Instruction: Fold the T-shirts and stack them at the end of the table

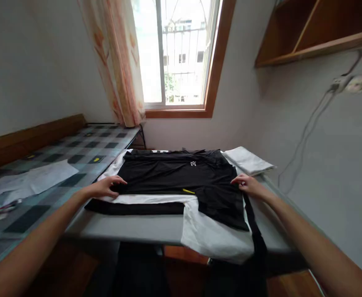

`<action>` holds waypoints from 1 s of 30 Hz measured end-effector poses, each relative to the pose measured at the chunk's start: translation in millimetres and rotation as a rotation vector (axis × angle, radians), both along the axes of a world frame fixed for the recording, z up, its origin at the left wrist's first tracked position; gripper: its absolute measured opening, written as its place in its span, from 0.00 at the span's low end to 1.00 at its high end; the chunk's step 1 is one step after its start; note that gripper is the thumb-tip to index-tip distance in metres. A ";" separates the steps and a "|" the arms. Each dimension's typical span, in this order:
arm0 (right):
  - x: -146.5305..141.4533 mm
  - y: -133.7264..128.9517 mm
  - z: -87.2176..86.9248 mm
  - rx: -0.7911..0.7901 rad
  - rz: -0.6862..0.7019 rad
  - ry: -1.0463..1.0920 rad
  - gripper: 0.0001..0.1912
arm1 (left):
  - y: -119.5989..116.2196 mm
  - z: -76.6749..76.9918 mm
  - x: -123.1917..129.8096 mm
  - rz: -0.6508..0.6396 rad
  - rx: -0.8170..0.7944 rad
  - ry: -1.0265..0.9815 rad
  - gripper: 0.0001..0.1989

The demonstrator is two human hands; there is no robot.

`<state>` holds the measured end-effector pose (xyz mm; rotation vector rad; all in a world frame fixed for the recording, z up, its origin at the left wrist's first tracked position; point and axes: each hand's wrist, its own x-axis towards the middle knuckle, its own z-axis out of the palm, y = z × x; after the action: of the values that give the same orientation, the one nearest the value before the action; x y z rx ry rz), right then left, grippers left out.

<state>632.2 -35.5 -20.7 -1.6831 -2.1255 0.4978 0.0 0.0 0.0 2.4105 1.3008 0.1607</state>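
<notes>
The left hand [104, 187], spread, was at one end of the black shirt [168, 175]; whether the right hand [249, 185] pinched the other could not be determined. The shirt lay between them, white cloth [247, 160] just beyond the right.

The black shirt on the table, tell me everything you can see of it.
The black shirt looks like thin, soft fabric, lightly wrinkled, with a small pale mark and a yellow strip by its near edge. It lies spread sideways on the table, over a white garment, with one sleeve pointing toward the person. The left hand is at its left end, the right hand at its right; whether either grips the cloth is unclear.
</notes>
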 end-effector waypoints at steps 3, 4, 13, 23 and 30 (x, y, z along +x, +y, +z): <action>-3.3 -9.2 6.0 -0.024 0.092 0.010 0.17 | -2.2 2.3 9.9 -0.046 0.111 -0.020 0.21; -5.3 -12.1 7.1 -0.033 0.123 0.014 0.16 | -2.2 1.4 12.6 -0.054 0.130 -0.020 0.18; -22.1 -31.9 13.9 -0.137 0.260 0.016 0.17 | 4.9 -15.6 20.4 -0.034 0.197 0.012 0.13; -14.2 -49.1 17.0 -0.201 0.306 0.023 0.27 | -4.4 -15.9 23.1 0.124 0.175 -0.061 0.14; -15.9 -52.7 14.2 -0.186 0.306 -0.033 0.31 | -6.4 -19.0 18.3 0.056 0.161 -0.132 0.12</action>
<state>616.3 -88.2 -6.4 -1.4685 -2.4412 0.7823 18.3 -6.4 -19.0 2.4486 1.3410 0.4483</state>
